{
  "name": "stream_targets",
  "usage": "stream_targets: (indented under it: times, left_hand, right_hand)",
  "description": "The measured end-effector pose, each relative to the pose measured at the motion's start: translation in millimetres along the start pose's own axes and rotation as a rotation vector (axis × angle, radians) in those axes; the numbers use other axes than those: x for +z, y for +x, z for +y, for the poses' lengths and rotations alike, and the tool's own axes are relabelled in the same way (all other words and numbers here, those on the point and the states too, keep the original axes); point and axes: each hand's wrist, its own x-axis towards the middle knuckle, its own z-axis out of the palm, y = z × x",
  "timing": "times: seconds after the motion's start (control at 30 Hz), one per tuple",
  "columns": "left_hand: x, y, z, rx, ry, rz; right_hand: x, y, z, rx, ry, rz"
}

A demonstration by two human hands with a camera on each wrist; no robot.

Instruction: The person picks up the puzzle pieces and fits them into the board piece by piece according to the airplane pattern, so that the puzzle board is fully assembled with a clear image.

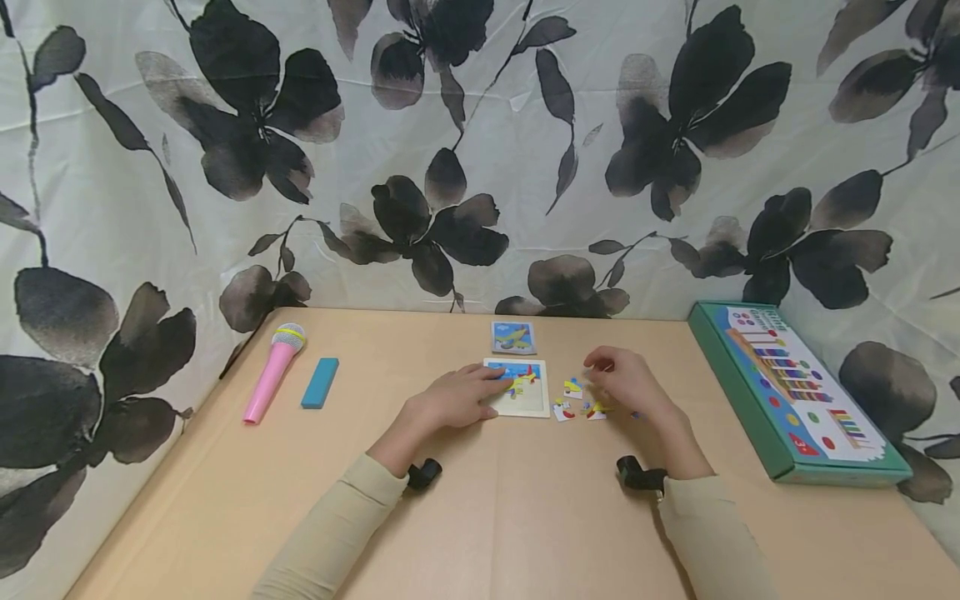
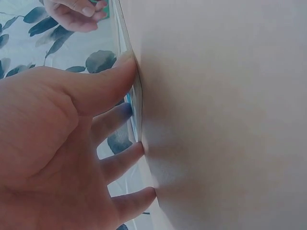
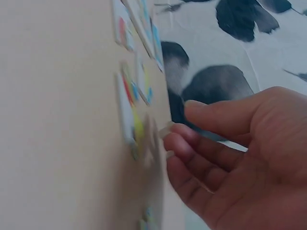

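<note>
A white-framed picture puzzle board [image 1: 533, 403] with a blue, yellow and red picture lies mid-table. My left hand [image 1: 459, 396] rests on its left side, fingers spread; in the left wrist view the thumb [image 2: 108, 86] touches its near edge. Just right of the board lie several loose puzzle pieces [image 1: 573, 389], white-edged and colourful. Above them hovers my right hand [image 1: 626, 379], fingers loosely bent. The right wrist view shows that hand [image 3: 230, 153] with a gap between thumb and fingers and nothing visible in it. Behind the board is a small blue picture card [image 1: 513, 337].
On the left lie a pink toy microphone [image 1: 275, 372] and a blue rectangular block [image 1: 320, 383]. A green-sided box [image 1: 802, 400] with a colourful printed lid lies at the right. A floral cloth [image 1: 540, 167] hangs behind the wooden table [image 1: 517, 517].
</note>
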Motion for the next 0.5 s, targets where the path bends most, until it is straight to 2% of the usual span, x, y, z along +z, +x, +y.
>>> stream_targets:
  times: [0.1, 0.23, 0.4, 0.5]
  left_hand:
    - [0.8, 0.0, -0.2, -0.008, -0.003, -0.005]
    - [1.3, 0.1, 0.3, -0.007, -0.005, -0.01]
    - [-0.7, -0.5, 1.7, 0.006, -0.017, -0.002]
    - [-1.3, -1.7, 0.7, -0.007, -0.022, -0.001]
  right_hand:
    - [-10.5, -3.6, 4.8, -0.012, -0.028, -0.054]
    - [-27.0, -13.3, 9.7, 0.023, -0.094, -0.167]
    - [-51.8, -31.1, 13.1, 0.149, -0.212, -0.349]
    - [-58.1, -35.2, 15.0, 0.187, -0.231, -0.399]
